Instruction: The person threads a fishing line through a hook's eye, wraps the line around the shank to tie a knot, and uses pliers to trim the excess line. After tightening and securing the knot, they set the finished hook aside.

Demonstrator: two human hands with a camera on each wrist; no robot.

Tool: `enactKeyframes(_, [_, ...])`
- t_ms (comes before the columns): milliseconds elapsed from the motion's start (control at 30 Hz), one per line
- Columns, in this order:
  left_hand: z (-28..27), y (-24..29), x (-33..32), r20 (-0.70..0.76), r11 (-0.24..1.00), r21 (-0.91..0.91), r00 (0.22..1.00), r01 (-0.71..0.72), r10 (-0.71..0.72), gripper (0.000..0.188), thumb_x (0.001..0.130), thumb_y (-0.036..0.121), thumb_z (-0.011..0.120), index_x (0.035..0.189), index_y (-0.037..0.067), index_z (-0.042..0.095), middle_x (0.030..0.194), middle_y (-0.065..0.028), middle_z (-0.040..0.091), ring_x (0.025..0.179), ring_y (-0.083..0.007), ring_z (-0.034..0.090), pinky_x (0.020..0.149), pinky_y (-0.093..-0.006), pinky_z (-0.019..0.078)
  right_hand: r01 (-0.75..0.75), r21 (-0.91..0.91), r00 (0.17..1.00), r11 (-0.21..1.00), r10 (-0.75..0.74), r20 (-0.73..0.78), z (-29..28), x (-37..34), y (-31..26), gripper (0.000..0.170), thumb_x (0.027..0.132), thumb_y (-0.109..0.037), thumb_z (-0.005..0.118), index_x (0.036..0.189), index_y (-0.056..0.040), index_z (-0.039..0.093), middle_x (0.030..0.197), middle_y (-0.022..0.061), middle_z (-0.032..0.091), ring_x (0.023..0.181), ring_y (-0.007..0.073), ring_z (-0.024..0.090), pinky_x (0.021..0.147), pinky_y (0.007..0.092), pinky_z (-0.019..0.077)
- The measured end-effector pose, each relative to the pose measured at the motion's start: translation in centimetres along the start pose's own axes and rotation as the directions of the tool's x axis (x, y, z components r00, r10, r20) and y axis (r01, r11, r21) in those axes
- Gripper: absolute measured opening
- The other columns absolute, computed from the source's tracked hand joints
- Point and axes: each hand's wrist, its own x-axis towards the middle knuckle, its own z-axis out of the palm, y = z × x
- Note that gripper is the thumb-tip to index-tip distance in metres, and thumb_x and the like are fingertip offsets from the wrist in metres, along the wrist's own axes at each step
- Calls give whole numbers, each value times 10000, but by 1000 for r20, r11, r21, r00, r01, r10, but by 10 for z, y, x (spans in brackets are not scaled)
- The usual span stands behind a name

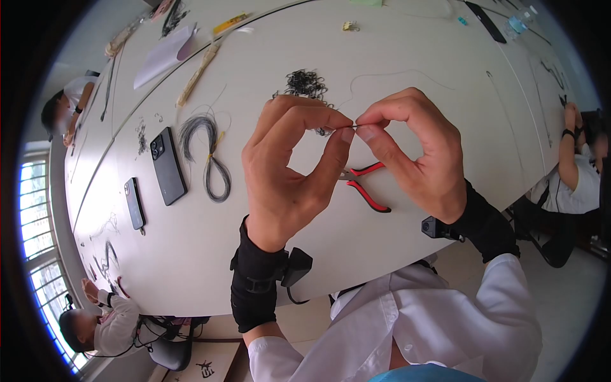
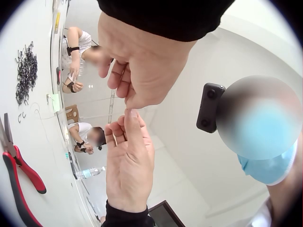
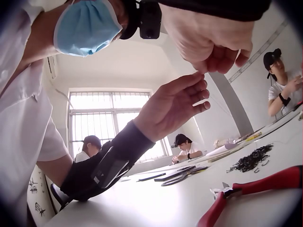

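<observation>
In the head view my left hand (image 1: 280, 165) and right hand (image 1: 423, 153) meet fingertip to fingertip above the table. Between thumb and forefinger, each pinches one end of a tiny dark piece of wire (image 1: 354, 127), mostly covered by the fingertips. Below the hands lie pliers (image 1: 369, 198) with red and black handles, partly behind the left hand. A heap of small black bent wire pieces (image 1: 304, 83) sits just beyond the fingers. The right wrist view shows the same heap (image 3: 251, 158) near the pliers (image 3: 265, 182).
Left of my hands lie a tied coil of grey wire (image 1: 219, 178), a large phone (image 1: 168, 167) and a smaller phone (image 1: 134, 204). A loose wire strand (image 1: 382, 72) curves across the white table (image 1: 254, 254). Other people sit around it. A water bottle (image 1: 519, 22) stands far right.
</observation>
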Motion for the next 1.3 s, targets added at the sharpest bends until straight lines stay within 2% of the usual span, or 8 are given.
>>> enactKeyframes(367, [4, 0, 0, -37, 1000, 15, 999, -25, 26, 203, 773, -83, 773, 929, 26, 702, 934, -76, 684, 833, -209, 648, 745, -313, 519, -289, 230, 957, 929, 270, 111, -3, -2, -1, 159, 950, -87, 699, 1079, 0, 666, 935, 63, 692, 883, 154, 672, 814, 300, 538])
enactKeyframes(467, [5, -3, -1, -22, 999, 33, 999, -39, 40, 210, 768, -79, 775, 929, 37, 703, 940, -72, 682, 843, -219, 640, 742, -321, 513, -629, 468, 777, 620, 514, 364, -10, 5, -8, 196, 985, -138, 666, 1073, 37, 674, 951, 55, 711, 923, 120, 664, 833, 280, 537])
enactKeyframes(667, [8, 2, -2, 47, 979, 187, 996, -84, 76, 216, 766, -72, 765, 924, 61, 700, 933, -52, 669, 852, -230, 621, 739, -331, 505, -615, 475, 788, 629, 492, 369, -14, 3, -1, 219, 967, -154, 658, 1040, 51, 676, 902, 58, 710, 851, 112, 662, 807, 266, 538])
enactKeyframes(767, [11, 2, -4, 83, 946, 306, 992, -111, 89, 216, 765, -75, 756, 921, 59, 690, 950, -58, 660, 858, -239, 613, 743, -337, 495, -437, 463, 895, 771, 425, 136, -20, -1, 2, 149, 959, -123, 641, 951, 25, 623, 830, 39, 669, 781, 105, 634, 759, 269, 525])
enactKeyframes(967, [16, 0, -7, 108, 920, 355, 985, -167, 137, 244, 766, -90, 748, 943, 60, 671, 960, -68, 645, 866, -243, 595, 746, -349, 491, -174, 478, 820, 861, 396, -415, -143, -17, 39, 165, 992, -150, 572, 1051, 3, 589, 883, 69, 614, 861, 139, 610, 853, 350, 531])
enactKeyframes(1100, [20, 4, -10, 139, 938, 320, 986, -132, 91, 226, 777, -80, 742, 937, 59, 663, 958, -68, 640, 874, -248, 595, 750, -352, 492, -86, 269, 641, 959, 260, -722, -269, -63, 43, 210, 1023, -159, 550, 1114, 28, 580, 1035, 121, 612, 1000, 199, 610, 955, 409, 538])
enactKeyframes(1200, [32, 8, -15, 220, 959, 265, 974, -103, 44, 213, 786, -73, 733, 937, 56, 653, 948, -72, 634, 875, -262, 591, 760, -365, 493, -222, 87, 350, 971, 163, -923, -368, -108, 15, 229, 1026, -133, 564, 1127, 71, 585, 1107, 147, 637, 1057, 249, 636, 1034, 414, 530])
enactKeyframes(1300, [50, 14, -26, 396, 992, 97, 918, -78, 34, 223, 785, -75, 732, 947, 60, 660, 935, -75, 626, 880, -282, 593, 771, -383, 474, -310, -55, 280, 949, 36, -959, -410, -144, -15, 262, 1034, -131, 558, 1160, 98, 586, 1205, 184, 644, 1156, 295, 636, 1102, 418, 507])
